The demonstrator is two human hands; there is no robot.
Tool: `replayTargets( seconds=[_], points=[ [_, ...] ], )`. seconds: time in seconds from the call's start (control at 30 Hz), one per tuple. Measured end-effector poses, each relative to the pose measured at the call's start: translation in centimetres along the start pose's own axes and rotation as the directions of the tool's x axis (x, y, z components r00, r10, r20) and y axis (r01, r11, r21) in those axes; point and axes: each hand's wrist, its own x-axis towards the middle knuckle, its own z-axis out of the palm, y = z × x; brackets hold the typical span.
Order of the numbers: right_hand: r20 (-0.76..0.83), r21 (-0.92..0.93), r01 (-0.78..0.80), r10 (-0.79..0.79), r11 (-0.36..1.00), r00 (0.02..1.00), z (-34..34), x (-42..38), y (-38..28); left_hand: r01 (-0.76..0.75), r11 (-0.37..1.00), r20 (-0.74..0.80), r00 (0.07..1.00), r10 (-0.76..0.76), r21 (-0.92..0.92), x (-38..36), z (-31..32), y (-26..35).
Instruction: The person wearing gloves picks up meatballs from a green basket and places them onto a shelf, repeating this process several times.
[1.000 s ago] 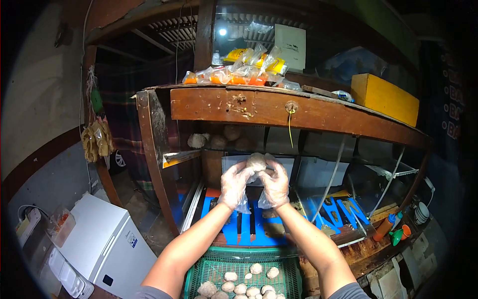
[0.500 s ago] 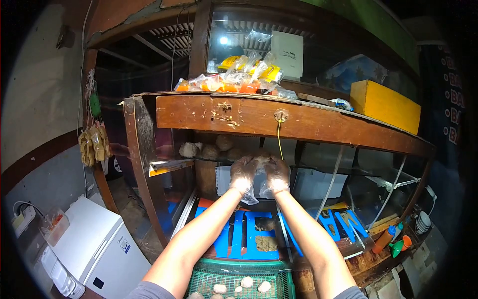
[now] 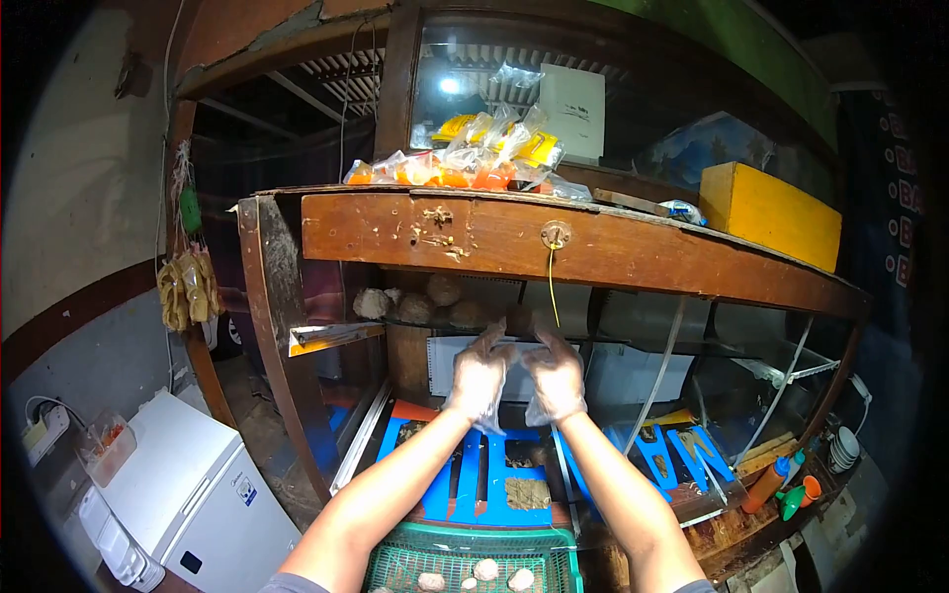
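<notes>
Both hands wear clear plastic gloves and reach into the glass-fronted cart just below its wooden drawer beam. My left hand [image 3: 481, 374] has its fingers stretched forward, apart from the balls. My right hand [image 3: 554, 376] is beside it, fingers also extended, with no object visible in it. Several pale round balls [image 3: 416, 308] rest on the dark upper shelf ahead and to the left. Below my forearms, a green basket [image 3: 415, 539] holds several smaller pale balls [image 3: 485, 569].
A wooden beam [image 3: 386, 225] crosses above the hands, with filled plastic bags [image 3: 484, 158] and a yellow box [image 3: 776, 217] on top. At left stands a white freezer [image 3: 188, 474]. Bottles [image 3: 767, 484] are at lower right, near stacked bowls [image 3: 843, 445]. Slanted glass edges flank the opening.
My hands have come down and back slightly from the shelf. The fingers, earlier around a ball-like shape at the shelf, are now extended without it. The view has shifted slightly.
</notes>
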Motion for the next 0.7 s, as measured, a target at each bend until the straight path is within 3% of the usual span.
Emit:
replayTargets(
  seconds=[0.03,0.1,0.13,0.23,0.3,0.37,0.5,0.63,0.7],
  points=[
    [0.001,0.000,-0.001,0.001,1.000,1.000,-0.3,-0.9,-1.0,0.002,1.000,0.000,1.000,-0.002,0.000,-0.8,-0.6,0.3],
    [0.043,0.172,0.004,-0.011,0.985,0.999,-1.5,-3.1,-3.5,0.098,0.994,0.128,0.988,-0.091,-0.051,-2.4,-1.9,1.1],
    [0.038,0.041,0.035,-0.036,0.999,0.999,-2.0,-4.1,-4.2,0.174,0.978,0.162,0.975,-0.154,-0.117,-3.4,-2.3,3.2],
    [0.072,0.073,-0.008,0.002,0.997,0.997,-3.2,-7.1,-6.6,0.117,0.954,0.133,0.988,-0.082,-0.277,-5.7,-3.0,3.1],
    [0.112,0.081,-0.049,0.040,0.996,0.993,-3.9,-8.8,-7.5,0.209,0.929,0.178,0.971,-0.160,-0.304,-7.2,-4.0,4.3],
    [0.201,0.118,-0.086,0.061,0.989,0.978,-4.6,-10.8,-7.7,0.129,0.964,0.250,0.966,-0.069,-0.233,-8.7,-4.9,5.2],
    [0.261,0.063,-0.058,0.039,0.996,0.964,-6.1,-14.3,-10.4,0.070,0.995,0.346,0.937,-0.039,-0.077,-12.0,-7.3,8.0],
    [0.292,0.011,-0.050,0.044,0.999,0.955,-7.5,-17.0,-12.9,0.022,0.992,0.339,0.939,-0.063,0.124,-15.6,-10.1,9.4],
    [0.303,-0.032,-0.107,0.112,0.994,0.946,-7.9,-18.5,-13.0,0.080,0.981,0.281,0.951,-0.128,0.179,-17.6,-10.9,10.0]
  ],
)
